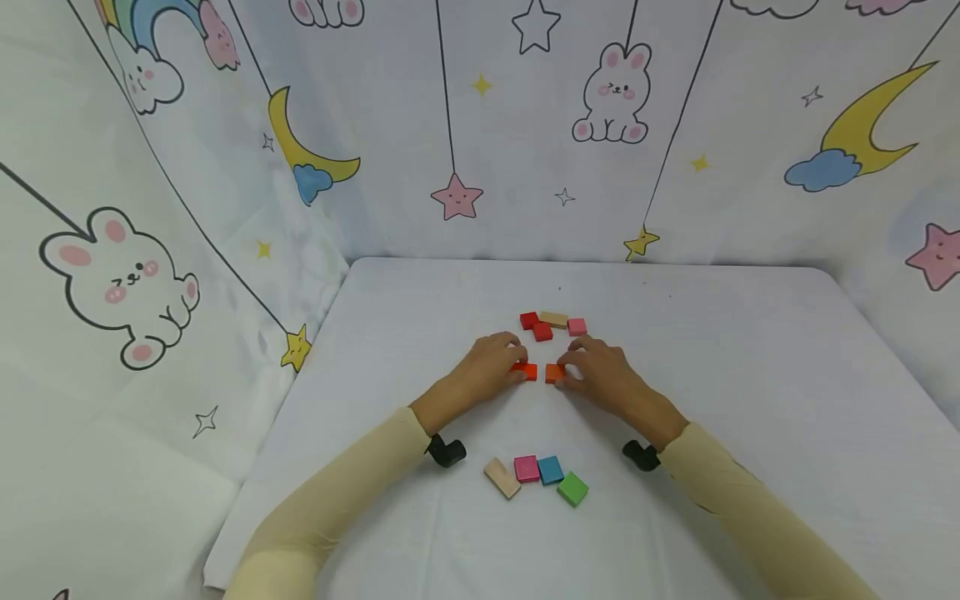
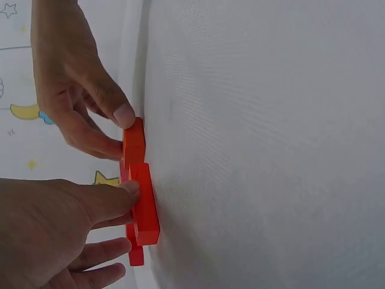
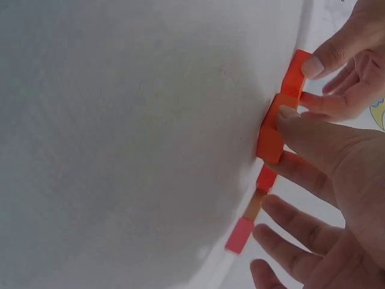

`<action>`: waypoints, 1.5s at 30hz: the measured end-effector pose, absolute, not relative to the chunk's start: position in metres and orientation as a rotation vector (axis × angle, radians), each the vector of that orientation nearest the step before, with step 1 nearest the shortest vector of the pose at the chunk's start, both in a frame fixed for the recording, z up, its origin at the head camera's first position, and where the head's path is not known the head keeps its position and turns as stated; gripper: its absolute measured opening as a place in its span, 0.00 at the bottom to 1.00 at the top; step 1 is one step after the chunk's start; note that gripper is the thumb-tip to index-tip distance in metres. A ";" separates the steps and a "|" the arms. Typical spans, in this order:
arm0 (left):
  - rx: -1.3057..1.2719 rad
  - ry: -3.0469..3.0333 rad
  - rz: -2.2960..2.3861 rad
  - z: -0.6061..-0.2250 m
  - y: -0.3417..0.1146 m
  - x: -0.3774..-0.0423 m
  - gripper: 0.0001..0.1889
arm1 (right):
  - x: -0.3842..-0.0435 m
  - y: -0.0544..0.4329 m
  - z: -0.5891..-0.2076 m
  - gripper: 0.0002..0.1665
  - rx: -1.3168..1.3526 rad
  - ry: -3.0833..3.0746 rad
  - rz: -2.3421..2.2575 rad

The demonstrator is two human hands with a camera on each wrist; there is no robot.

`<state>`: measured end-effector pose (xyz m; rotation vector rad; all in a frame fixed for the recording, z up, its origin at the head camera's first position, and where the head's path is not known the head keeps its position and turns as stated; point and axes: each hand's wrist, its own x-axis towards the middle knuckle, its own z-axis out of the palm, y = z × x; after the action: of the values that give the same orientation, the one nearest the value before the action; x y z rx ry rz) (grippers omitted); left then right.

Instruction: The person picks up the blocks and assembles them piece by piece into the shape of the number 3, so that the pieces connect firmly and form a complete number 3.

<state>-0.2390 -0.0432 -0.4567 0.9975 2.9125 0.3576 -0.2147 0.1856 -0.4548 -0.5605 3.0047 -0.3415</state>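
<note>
Near the middle of the white table, my left hand (image 1: 491, 367) pinches a red block (image 1: 529, 372) between thumb and fingers. Facing it, my right hand (image 1: 600, 373) pinches an orange block (image 1: 553, 373). A narrow gap separates the two blocks in the head view. In the left wrist view the red block (image 2: 144, 208) looks long and lies along the cloth, with the thumb on its side. The right wrist view shows the orange block (image 3: 271, 144) under the right thumb, while the other fingers of that hand spread out beside it.
Just beyond the hands lie two red blocks (image 1: 542, 332), a plain wooden block (image 1: 553, 319) and a pink block (image 1: 577, 327). Closer to the body are a wooden block (image 1: 502, 478), a pink one (image 1: 527, 469), a blue one (image 1: 551, 471) and a green one (image 1: 573, 489).
</note>
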 end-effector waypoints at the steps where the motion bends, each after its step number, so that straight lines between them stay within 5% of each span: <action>1: 1.001 2.912 0.357 -0.457 -0.042 -0.239 0.15 | -0.215 0.184 -0.455 0.22 -0.565 3.004 -0.340; 23: 1.056 2.917 0.312 -0.457 -0.035 -0.241 0.15 | -0.217 0.187 -0.447 0.28 -0.603 3.005 -0.358; 38: 1.010 2.907 0.280 -0.454 -0.036 -0.239 0.16 | -0.287 0.227 -0.451 0.23 -0.286 3.046 -0.470; 45: 0.997 2.896 0.284 -0.452 -0.037 -0.240 0.16 | -0.292 0.222 -0.462 0.20 -0.221 2.977 -0.498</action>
<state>-0.2397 -0.0368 -0.4524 0.9967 2.8955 0.2836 -0.2923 0.2225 -0.4621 -0.2210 2.9773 -0.4983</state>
